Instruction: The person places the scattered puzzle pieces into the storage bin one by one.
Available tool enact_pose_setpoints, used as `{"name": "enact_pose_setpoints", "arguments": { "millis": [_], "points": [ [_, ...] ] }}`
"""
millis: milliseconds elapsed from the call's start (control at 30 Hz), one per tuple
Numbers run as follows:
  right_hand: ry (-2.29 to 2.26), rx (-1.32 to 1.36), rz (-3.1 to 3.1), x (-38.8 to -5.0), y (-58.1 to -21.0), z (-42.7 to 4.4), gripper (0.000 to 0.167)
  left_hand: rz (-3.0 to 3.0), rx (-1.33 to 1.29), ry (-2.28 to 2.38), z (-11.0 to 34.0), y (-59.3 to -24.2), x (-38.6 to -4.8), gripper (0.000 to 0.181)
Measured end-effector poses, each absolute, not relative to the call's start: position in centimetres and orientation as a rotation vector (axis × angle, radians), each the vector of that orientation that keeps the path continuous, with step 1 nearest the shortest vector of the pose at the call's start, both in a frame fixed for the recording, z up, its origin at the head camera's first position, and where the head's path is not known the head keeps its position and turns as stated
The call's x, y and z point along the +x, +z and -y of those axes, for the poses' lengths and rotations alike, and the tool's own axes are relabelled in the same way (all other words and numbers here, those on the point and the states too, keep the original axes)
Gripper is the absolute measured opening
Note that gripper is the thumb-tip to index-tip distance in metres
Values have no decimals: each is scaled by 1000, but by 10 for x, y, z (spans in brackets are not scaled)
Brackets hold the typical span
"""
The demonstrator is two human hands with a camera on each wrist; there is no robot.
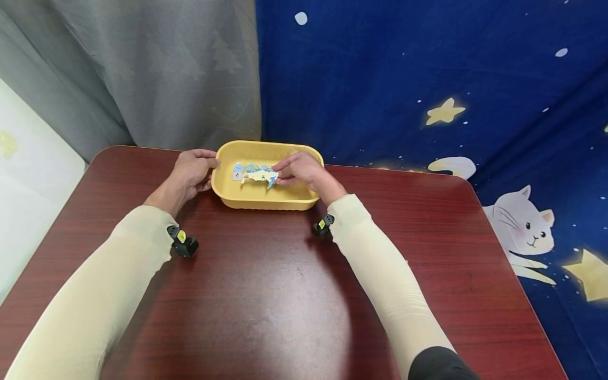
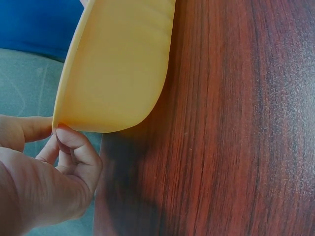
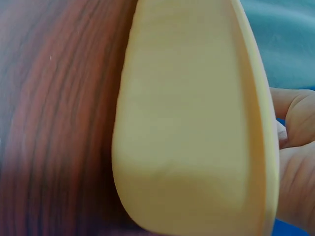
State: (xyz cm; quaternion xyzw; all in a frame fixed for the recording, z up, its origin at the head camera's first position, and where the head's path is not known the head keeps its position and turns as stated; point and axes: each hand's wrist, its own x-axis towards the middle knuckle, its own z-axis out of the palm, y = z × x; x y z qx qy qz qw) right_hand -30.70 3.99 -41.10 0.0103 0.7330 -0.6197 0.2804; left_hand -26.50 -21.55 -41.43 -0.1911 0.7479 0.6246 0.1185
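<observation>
A yellow plastic basin (image 1: 228, 196) with rounded corners sits at the far side of the table. My left hand (image 1: 189, 171) pinches its left rim between thumb and fingers; the left wrist view shows that hand (image 2: 59, 167) at the basin's corner (image 2: 118, 64). Inside the basin, my right hand (image 1: 304, 170) pinches the right end of an irregular flat piece printed in cream, blue and green (image 1: 258, 176). A pale blue printed piece (image 1: 238, 173) shows at its left; whether the two are joined I cannot tell. In the right wrist view, the basin's wall (image 3: 192, 108) hides most of that hand (image 3: 298, 147).
The dark red wooden table (image 1: 266, 285) extends in front of the basin. Close behind the basin hang a grey curtain (image 1: 180, 74) and a blue curtain (image 1: 361, 79) with stars and a white cat. A small black device is strapped at each wrist.
</observation>
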Motion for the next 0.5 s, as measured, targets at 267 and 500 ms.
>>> {"name": "enact_pose_setpoints", "arguments": {
  "millis": [267,500],
  "points": [
    [-1635,40,-1944,-303,-415,-25,25,-2181,-553,1835,216,-415,-265,37],
    [-1630,64,-1938,-302,-421,-16,24,-2192,-552,1828,216,-415,-264,37]
  ]
}}
